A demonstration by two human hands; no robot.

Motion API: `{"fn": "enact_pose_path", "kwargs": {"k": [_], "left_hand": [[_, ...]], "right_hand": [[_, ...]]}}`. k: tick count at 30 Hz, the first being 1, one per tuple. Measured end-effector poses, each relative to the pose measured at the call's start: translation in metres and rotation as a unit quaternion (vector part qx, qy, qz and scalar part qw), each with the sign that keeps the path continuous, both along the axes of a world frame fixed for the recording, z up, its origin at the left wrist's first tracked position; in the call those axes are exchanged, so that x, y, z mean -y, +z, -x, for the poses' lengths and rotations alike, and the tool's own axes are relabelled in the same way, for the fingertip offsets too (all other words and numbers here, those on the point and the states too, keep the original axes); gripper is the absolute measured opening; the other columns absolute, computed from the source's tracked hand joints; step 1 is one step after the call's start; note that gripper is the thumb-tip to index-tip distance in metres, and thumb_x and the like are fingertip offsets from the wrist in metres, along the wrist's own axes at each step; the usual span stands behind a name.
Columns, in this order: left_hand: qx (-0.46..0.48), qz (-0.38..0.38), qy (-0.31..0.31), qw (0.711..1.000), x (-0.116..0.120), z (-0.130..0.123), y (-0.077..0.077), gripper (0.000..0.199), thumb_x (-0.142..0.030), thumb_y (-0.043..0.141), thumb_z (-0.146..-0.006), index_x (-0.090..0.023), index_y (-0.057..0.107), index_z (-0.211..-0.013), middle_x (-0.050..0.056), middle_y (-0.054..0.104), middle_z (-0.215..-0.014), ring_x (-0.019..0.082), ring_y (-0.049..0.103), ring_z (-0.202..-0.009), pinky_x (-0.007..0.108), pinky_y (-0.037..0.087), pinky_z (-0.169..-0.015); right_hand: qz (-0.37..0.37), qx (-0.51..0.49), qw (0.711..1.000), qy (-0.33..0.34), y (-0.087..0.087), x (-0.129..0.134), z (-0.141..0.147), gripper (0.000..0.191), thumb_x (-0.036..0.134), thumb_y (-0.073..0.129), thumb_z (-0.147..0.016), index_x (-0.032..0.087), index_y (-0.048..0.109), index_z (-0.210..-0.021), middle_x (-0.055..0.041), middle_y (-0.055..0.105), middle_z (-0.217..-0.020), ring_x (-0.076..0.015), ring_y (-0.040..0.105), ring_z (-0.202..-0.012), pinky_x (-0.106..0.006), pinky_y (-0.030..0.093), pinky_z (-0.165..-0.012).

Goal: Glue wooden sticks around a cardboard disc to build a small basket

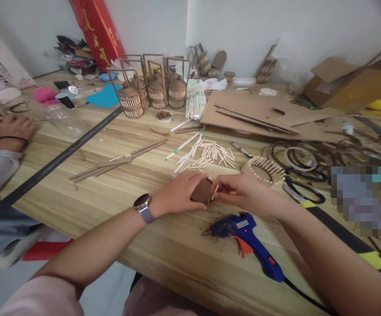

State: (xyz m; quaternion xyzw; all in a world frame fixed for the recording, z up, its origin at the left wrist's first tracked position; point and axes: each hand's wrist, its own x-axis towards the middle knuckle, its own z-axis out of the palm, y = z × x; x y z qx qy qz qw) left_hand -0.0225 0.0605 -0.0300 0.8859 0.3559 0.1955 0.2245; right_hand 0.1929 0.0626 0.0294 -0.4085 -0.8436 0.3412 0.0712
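My left hand (179, 192), with a watch on its wrist, holds a small brown disc (201, 191) by its edge, fingers over the far side and thumb on the near side. At the disc's right edge, my right hand (233, 189) pinches a short pale wooden stick (215, 190). A blue glue gun (239, 228) with an orange trigger lies just below both hands. Beyond them is a loose pile of short sticks (215, 153). To the right of the pile rests a ring of sticks (264, 170).
Small lidded baskets (157, 92) stand at the back beside cardboard (243, 114). Scissors (305, 189), a knife (241, 149) and coiled strips lie right. Flat brown strips (117, 161) lie left. Another person's hands (12, 129) rest at far left.
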Motion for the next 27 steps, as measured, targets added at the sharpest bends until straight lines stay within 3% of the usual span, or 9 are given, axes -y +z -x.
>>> {"fn": "enact_pose_path", "kwargs": {"k": [8,27], "left_hand": [[0.012,-0.011,-0.007,1.0,0.0,-0.001,-0.001,0.081,-0.04,0.082,-0.071,-0.017,0.041,-0.137,0.017,0.051,-0.138,0.031,0.045,-0.131,0.048,0.037,-0.11],[0.017,0.003,0.002,1.0,0.0,-0.001,0.001,0.084,-0.04,0.084,-0.068,-0.018,0.041,-0.136,0.017,0.052,-0.137,0.032,0.047,-0.129,0.049,0.04,-0.107]], "right_hand": [[0.003,0.01,0.999,0.037,-0.016,0.004,0.002,0.015,0.023,0.053,-0.084,0.019,0.067,-0.085,-0.0001,0.066,-0.071,-0.0136,0.057,-0.061,-0.024,0.04,-0.059],[-0.081,-0.018,0.988,0.129,-0.021,0.002,0.001,0.015,0.019,0.05,-0.09,0.019,0.065,-0.086,-0.0044,0.06,-0.092,-0.0161,0.06,-0.08,-0.026,0.045,-0.069]]}}
